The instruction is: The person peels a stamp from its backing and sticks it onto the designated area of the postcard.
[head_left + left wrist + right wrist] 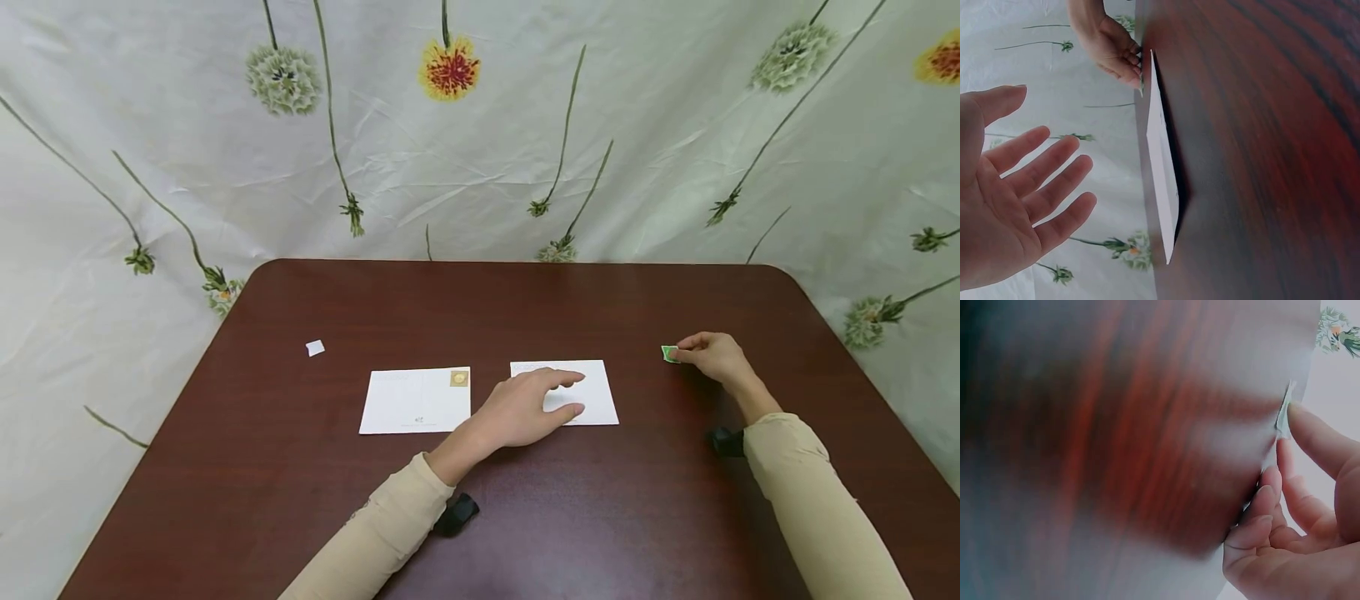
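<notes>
My right hand (716,358) pinches a small green stamp (669,355) between thumb and fingers, at the right side of the table. In the right wrist view the stamp (1284,411) shows nearly edge-on at the fingertips. My left hand (521,410) is over a white postcard (596,393), its fingers spread and relaxed with nothing in them. It hides the card's lower left part. In the left wrist view a white card (1161,156) lies beside that hand. Left of it, another white postcard (412,408) bears a gold stamp (459,378) in its upper right corner.
A small white piece of paper (315,347) lies on the dark red-brown table (600,517) at the far left. Behind the table hangs a pale cloth (480,150) printed with flowers. A black device (456,515) is worn at each wrist.
</notes>
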`<state>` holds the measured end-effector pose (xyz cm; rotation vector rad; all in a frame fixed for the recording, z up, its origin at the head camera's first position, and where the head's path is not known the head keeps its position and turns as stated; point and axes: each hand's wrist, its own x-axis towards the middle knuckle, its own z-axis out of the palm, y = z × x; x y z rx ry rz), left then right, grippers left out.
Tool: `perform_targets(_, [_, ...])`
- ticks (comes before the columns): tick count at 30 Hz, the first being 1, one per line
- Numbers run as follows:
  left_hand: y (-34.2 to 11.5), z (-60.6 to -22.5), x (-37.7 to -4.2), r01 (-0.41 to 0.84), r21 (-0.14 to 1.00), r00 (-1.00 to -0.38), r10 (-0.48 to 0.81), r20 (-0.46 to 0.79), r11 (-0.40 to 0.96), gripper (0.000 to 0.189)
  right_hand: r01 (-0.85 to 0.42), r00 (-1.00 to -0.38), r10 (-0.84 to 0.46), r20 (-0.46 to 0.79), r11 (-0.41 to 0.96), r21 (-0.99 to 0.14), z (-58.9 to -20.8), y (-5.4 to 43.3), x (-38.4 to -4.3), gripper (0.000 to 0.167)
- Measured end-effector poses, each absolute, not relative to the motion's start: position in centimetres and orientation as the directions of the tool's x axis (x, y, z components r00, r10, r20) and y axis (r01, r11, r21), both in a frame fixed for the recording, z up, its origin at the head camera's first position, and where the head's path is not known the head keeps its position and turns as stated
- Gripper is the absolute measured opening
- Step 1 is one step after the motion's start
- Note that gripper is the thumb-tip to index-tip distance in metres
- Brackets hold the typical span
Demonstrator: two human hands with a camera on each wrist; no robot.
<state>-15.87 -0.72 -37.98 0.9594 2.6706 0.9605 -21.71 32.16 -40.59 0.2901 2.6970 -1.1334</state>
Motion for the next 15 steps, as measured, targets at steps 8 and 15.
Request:
perform_targets(8, [-0.98, -38.00, -15.88, 0.504, 0.629, -0.792, 0.607, 0.064, 0.592, 0.041, 0.285, -0.956, 0.135, -0.261, 0.646, -0.708, -40.71, 32.23, -21.54, 0.031])
perform_targets(15, [-1.08, -38.08, -15.94, 0.515, 0.633, -0.782, 0.619, 0.071, 0.578, 0.040, 0.314, -0.948, 0.155, -0.276, 0.567, -0.761, -40.83, 32.47, -21.17, 0.047])
